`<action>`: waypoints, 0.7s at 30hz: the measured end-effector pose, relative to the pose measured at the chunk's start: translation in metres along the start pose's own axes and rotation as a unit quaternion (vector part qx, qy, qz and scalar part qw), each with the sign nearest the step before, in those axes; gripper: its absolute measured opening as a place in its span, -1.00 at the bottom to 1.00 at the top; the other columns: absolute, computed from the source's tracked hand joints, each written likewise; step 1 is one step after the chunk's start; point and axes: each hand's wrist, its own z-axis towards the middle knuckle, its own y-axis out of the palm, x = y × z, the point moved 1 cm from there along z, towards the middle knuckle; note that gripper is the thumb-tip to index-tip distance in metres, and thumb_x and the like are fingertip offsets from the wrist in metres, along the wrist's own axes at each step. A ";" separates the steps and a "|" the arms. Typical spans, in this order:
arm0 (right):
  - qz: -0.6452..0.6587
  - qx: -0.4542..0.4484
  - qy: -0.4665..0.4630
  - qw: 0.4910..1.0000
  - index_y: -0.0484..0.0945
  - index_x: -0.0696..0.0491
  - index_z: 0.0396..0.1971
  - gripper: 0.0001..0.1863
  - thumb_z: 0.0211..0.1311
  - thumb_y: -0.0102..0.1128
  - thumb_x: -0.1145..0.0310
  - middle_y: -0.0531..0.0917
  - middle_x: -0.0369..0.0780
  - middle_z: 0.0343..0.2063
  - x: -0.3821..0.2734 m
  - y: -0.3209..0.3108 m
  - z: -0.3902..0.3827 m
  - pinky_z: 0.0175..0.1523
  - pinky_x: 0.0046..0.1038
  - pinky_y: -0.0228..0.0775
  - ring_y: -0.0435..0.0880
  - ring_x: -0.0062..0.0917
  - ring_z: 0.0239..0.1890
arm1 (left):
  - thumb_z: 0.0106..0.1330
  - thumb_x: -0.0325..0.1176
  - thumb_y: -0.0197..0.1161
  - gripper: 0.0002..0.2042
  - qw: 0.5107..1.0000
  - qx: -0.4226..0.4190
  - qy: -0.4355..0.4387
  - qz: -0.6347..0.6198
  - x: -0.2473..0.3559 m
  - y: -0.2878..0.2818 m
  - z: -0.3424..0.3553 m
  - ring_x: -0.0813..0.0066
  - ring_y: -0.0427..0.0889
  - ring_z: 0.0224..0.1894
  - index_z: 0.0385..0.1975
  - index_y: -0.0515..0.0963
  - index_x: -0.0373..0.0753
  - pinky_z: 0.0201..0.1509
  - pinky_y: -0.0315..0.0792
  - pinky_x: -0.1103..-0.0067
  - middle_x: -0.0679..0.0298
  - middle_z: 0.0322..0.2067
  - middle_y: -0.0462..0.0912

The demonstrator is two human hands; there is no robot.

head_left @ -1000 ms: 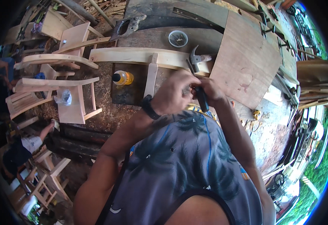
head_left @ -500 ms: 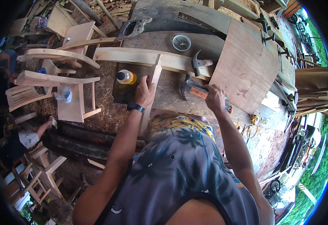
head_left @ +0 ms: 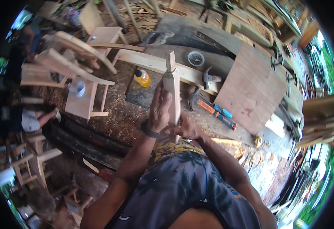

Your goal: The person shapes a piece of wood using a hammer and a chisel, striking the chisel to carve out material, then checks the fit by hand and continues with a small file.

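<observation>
A pale wooden bar (head_left: 171, 86) with a narrow tenon at its top end is raised in front of my body, tilted up off the bench. My left hand (head_left: 160, 108) grips it from the left, fingers along its side. Lower down, my right hand (head_left: 186, 128) closes round it from the right. On the bench to the right lies a claw hammer (head_left: 212, 108) with an orange and black handle, no hand on it. A second claw hammer (head_left: 209, 78) rests on a long wooden board (head_left: 142, 60). Left of the bar stands a yellow bottle (head_left: 142, 78) with a dark cap.
A bowl of nails (head_left: 196, 58), a handsaw (head_left: 157, 38) and a plywood sheet (head_left: 249, 82) lie across the bench. A yellow tape measure (head_left: 257, 141) sits near its front right. Wooden chairs (head_left: 81, 101) crowd the left, where another person (head_left: 25, 120) is.
My right hand has let go of the orange-handled hammer and moved left onto the wooden bar. The bar has been lifted up, with my left hand still on it. The view has shifted.
</observation>
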 end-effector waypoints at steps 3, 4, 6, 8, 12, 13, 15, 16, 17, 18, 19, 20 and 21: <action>0.075 -0.026 0.072 0.994 0.48 0.22 0.09 -0.29 -0.08 0.55 0.23 0.70 -0.01 -0.12 0.007 0.006 -0.016 0.04 -0.28 0.52 0.71 -0.23 -0.06 | 0.53 -0.42 0.01 -0.50 0.994 0.022 0.075 0.075 0.030 0.018 -0.019 0.49 0.48 0.16 0.43 0.13 -0.30 0.23 0.39 0.48 0.21 0.11 0.52; -0.001 0.009 0.049 0.999 0.54 0.21 -0.01 -0.38 -0.11 0.54 0.28 0.72 -0.02 -0.21 0.011 0.004 -0.026 -0.06 -0.27 0.53 0.72 -0.24 -0.18 | 0.47 -0.48 0.13 -0.49 0.990 0.039 0.106 0.089 0.040 0.028 -0.024 0.51 0.51 0.15 0.38 0.20 -0.33 0.23 0.42 0.49 0.18 0.08 0.56; -0.017 -0.003 0.030 0.999 0.55 0.21 -0.04 -0.40 -0.12 0.52 0.29 0.71 0.00 -0.23 0.007 -0.001 -0.055 -0.06 -0.28 0.52 0.72 -0.25 -0.18 | 0.42 -0.51 0.20 -0.49 0.989 0.038 0.093 0.108 0.065 0.038 -0.046 0.52 0.54 0.11 0.34 0.25 -0.35 0.22 0.44 0.51 0.18 0.06 0.57; -0.042 0.019 -0.002 0.999 0.56 0.20 -0.08 -0.45 -0.15 0.49 0.32 0.71 -0.04 -0.29 -0.002 -0.007 -0.084 -0.08 -0.31 0.51 0.71 -0.32 -0.21 | 0.27 -0.51 0.40 -0.51 0.982 0.045 0.128 0.132 0.066 0.053 -0.064 0.50 0.70 -0.10 0.18 0.40 -0.38 -0.03 0.60 0.55 0.18 -0.16 0.70; 0.041 -0.138 -0.005 0.990 0.58 0.17 -0.16 -0.54 -0.16 0.45 0.40 0.68 -0.19 -0.38 0.022 -0.020 -0.116 -0.14 -0.39 0.47 0.64 -0.50 -0.30 | 0.18 -0.56 0.48 -0.50 0.914 0.151 0.221 0.306 0.060 0.101 -0.112 0.45 0.72 -0.16 0.10 0.41 -0.42 -0.13 0.66 0.53 0.13 -0.17 0.67; 0.046 -0.133 -0.004 0.990 0.58 0.17 -0.16 -0.54 -0.16 0.45 0.40 0.68 -0.19 -0.38 0.022 -0.021 -0.121 -0.14 -0.39 0.47 0.64 -0.50 -0.30 | 0.18 -0.56 0.48 -0.50 0.915 0.144 0.219 0.307 0.057 0.110 -0.118 0.45 0.72 -0.16 0.10 0.41 -0.42 -0.13 0.66 0.53 0.13 -0.17 0.67; 0.094 -0.191 -0.023 0.977 0.60 0.15 -0.25 -0.65 -0.13 0.41 0.42 0.68 -0.23 -0.38 0.021 -0.016 -0.131 -0.16 -0.41 0.45 0.63 -0.54 -0.32 | 0.16 -0.55 0.49 -0.51 0.858 0.175 0.268 0.401 0.058 0.124 -0.128 0.44 0.72 -0.17 0.06 0.42 -0.40 -0.15 0.66 0.53 0.11 -0.17 0.67; 0.108 -0.195 -0.017 0.975 0.62 0.14 -0.32 -0.71 -0.15 0.39 0.46 0.68 -0.25 -0.40 0.026 -0.013 -0.133 -0.18 -0.44 0.45 0.63 -0.55 -0.33 | 0.14 -0.53 0.51 -0.49 0.836 0.181 0.265 0.445 0.062 0.131 -0.134 0.44 0.72 -0.21 0.06 0.42 -0.37 -0.18 0.65 0.53 0.10 -0.18 0.67; 0.111 -0.194 -0.018 0.975 0.62 0.14 -0.32 -0.71 -0.15 0.39 0.46 0.68 -0.25 -0.40 0.030 -0.011 -0.135 -0.18 -0.44 0.45 0.63 -0.55 -0.33 | 0.14 -0.53 0.51 -0.49 0.836 0.178 0.265 0.446 0.062 0.136 -0.138 0.44 0.72 -0.21 0.06 0.42 -0.37 -0.18 0.65 0.53 0.10 -0.18 0.67; 0.129 -0.207 -0.012 0.970 0.62 0.15 -0.33 -0.71 -0.17 0.38 0.49 0.68 -0.26 -0.41 0.034 -0.009 -0.138 -0.18 -0.45 0.44 0.64 -0.54 -0.33 | 0.14 -0.53 0.51 -0.50 0.842 0.180 0.270 0.431 0.062 0.140 -0.141 0.45 0.71 -0.22 0.06 0.43 -0.36 -0.19 0.64 0.54 0.12 -0.19 0.66; 0.145 -0.224 -0.008 0.964 0.62 0.16 -0.34 -0.71 -0.19 0.37 0.51 0.68 -0.26 -0.42 0.037 -0.007 -0.139 -0.19 -0.46 0.44 0.65 -0.54 -0.33 | 0.14 -0.53 0.51 -0.51 0.846 0.185 0.276 0.416 0.063 0.143 -0.144 0.46 0.70 -0.24 0.05 0.43 -0.36 -0.20 0.63 0.54 0.13 -0.19 0.66; 0.143 -0.208 -0.029 0.967 0.63 0.16 -0.34 -0.70 -0.21 0.35 0.54 0.69 -0.27 -0.43 0.040 -0.003 -0.142 -0.17 -0.47 0.45 0.65 -0.53 -0.35 | 0.14 -0.53 0.51 -0.53 0.842 0.188 0.275 0.423 0.062 0.145 -0.148 0.48 0.70 -0.24 0.02 0.45 -0.35 -0.20 0.63 0.55 0.14 -0.20 0.66; 0.142 -0.210 -0.032 0.967 0.63 0.16 -0.34 -0.70 -0.21 0.35 0.54 0.69 -0.27 -0.43 0.043 -0.001 -0.144 -0.17 -0.47 0.45 0.65 -0.53 -0.35 | 0.14 -0.53 0.51 -0.53 0.840 0.191 0.277 0.425 0.061 0.147 -0.152 0.48 0.70 -0.24 0.02 0.45 -0.35 -0.20 0.63 0.55 0.14 -0.20 0.66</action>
